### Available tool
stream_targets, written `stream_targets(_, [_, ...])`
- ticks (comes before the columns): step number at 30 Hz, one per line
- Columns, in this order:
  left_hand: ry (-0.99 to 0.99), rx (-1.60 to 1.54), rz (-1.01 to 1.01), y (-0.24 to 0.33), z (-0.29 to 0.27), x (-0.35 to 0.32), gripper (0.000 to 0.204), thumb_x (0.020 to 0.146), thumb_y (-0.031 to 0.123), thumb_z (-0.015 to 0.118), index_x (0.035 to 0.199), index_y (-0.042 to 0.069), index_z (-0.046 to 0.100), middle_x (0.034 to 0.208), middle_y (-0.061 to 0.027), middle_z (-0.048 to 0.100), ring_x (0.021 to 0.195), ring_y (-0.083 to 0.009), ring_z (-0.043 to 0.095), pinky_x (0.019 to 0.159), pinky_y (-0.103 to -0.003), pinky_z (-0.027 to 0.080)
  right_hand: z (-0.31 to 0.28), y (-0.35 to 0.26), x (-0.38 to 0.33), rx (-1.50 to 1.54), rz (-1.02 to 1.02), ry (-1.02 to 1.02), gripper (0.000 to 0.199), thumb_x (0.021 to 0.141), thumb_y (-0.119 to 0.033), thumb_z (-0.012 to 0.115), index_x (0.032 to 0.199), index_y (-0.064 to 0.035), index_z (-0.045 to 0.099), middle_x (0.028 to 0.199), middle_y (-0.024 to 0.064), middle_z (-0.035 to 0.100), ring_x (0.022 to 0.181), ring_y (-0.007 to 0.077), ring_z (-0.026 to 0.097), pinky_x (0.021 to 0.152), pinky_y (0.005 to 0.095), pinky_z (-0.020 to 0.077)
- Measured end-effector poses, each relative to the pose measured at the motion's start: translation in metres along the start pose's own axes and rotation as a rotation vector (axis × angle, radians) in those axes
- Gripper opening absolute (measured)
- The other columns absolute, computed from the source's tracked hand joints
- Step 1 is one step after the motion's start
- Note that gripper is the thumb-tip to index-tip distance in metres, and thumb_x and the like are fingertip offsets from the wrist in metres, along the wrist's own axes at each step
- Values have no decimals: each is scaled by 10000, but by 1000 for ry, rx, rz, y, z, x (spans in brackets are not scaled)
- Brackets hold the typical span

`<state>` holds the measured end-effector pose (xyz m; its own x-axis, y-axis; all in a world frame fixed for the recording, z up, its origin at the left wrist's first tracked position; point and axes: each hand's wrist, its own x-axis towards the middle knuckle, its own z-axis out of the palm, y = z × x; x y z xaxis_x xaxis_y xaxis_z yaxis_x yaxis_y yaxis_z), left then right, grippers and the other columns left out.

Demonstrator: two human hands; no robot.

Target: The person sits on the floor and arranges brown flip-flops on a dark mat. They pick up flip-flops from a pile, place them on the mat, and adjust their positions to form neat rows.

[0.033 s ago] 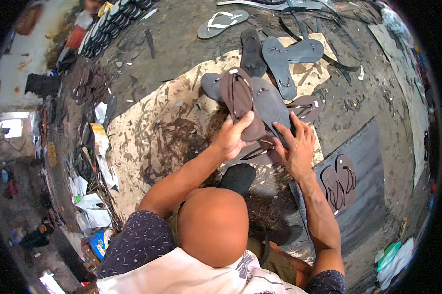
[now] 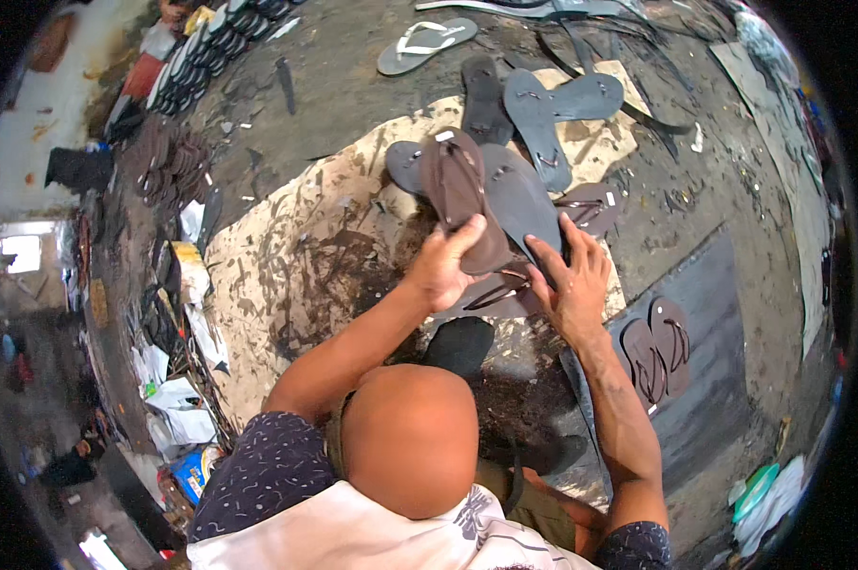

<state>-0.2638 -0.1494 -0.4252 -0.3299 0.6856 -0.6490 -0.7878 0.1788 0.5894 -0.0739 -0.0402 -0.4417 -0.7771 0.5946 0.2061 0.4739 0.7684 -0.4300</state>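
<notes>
Gripping brown flip-flop [image 2: 466, 195] near heel, left hand [image 2: 438, 271] | touching grey sole [image 2: 521, 198], right hand [image 2: 578, 287], grip unclear | probably light, bendy; best held by edges

The sandal [image 2: 467, 198] I grip looks matt and rubbery, the grey sole [image 2: 522, 195] smooth (dull, too), the pale sheet [image 2: 267, 242] papery, scuffed.

The dark grey-brown, rough floor [image 2: 343, 95] is strewn with small scraps. Across its middle lies a pale tan sheet [image 2: 286, 218] blotched with dark stains. Leftward, below a whitish, rust-marked surface [image 2: 20, 171], glows a bright white rectangular patch [image 2: 19, 254]; whether window or doorway is unclear.
</notes>
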Motion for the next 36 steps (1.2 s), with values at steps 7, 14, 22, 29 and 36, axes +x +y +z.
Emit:
stream_targets(7, [-167,273,315,73,-47,-41,396,971,369,665,1160,28,597,908,-50,663,823,-177,681,657,-312,588,13,64,-27,62,121,141,489,817,-224,770,1287,-184,643,1421,197,507,1228,385,504,1020,502,395])
stream_targets(14, [242,337,456,26,-133,-10,417,999,333,644,1268,39,522,1049,-46,665,862,-146,669,747,-309,561,51,14,-10,280,23,18,546,865,-427,746,1282,-95,631,1441,219,487,1287,390,478,1070,499,384])
stream_targets(22, [538,1335,131,-1,-192,-42,827,893,571,680,1425,-25,467,1391,-280,512,1314,-408,471,1125,-473,349,63,61,98,351,235,141,399,933,-259,682,1264,-49,611,1366,202,552,1259,380,491,1062,445,415])
stream_targets(29, [111,1489,941,77,-42,115,798,816,388,791,1443,34,448,1448,-234,456,1334,-396,444,1114,-483,360,26,77,96,253,33,-2,330,953,-217,651,1239,-57,608,1356,175,551,1267,371,477,1076,452,413])
stream_targets(36, [47,1694,1202,42,-29,264,866,835,304,752,1532,46,307,1500,-270,398,1418,-430,350,1181,-492,277,-131,130,21,86,129,-11,322,941,-157,664,1254,-89,629,1374,165,553,1270,338,502,1074,444,422])
